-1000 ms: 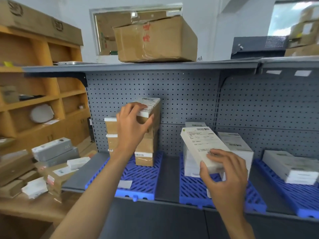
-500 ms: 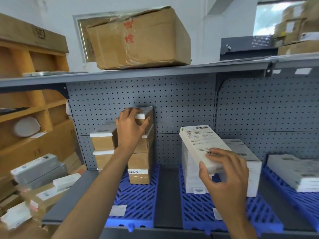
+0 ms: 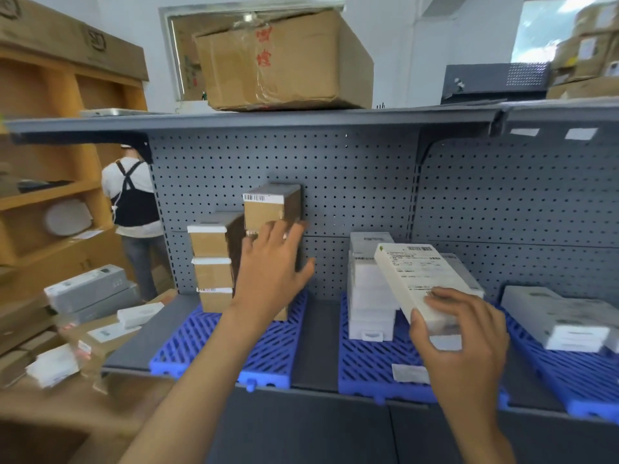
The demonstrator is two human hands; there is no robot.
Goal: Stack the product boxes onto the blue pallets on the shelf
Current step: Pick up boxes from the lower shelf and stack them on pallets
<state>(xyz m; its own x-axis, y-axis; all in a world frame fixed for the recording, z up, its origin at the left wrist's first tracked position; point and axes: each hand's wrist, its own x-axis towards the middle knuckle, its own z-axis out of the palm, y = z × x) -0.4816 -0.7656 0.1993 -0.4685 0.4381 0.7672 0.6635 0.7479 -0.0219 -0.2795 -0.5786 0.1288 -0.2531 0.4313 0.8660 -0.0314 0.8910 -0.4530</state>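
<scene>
Two stacks of brown product boxes stand on the left blue pallet (image 3: 268,356). The taller right stack is topped by a brown box (image 3: 271,204) with a barcode label. My left hand (image 3: 271,272) is just below that top box with fingers spread, in front of the stack. My right hand (image 3: 459,333) grips the lower end of a long white box (image 3: 413,279), tilted above the middle blue pallet (image 3: 368,366). A stack of white boxes (image 3: 370,289) stands behind it on that pallet.
Flat grey-white boxes (image 3: 556,316) lie on a third blue pallet (image 3: 576,380) at right. A large cardboard carton (image 3: 281,58) sits on the upper shelf (image 3: 254,120). Loose boxes (image 3: 87,293) pile on the wooden table at left. A person (image 3: 134,212) stands behind the shelf's left end.
My left hand has let go of the top brown box and dropped lower with fingers spread. The right hand still holds the white box. The view has shifted right, revealing a person at left.
</scene>
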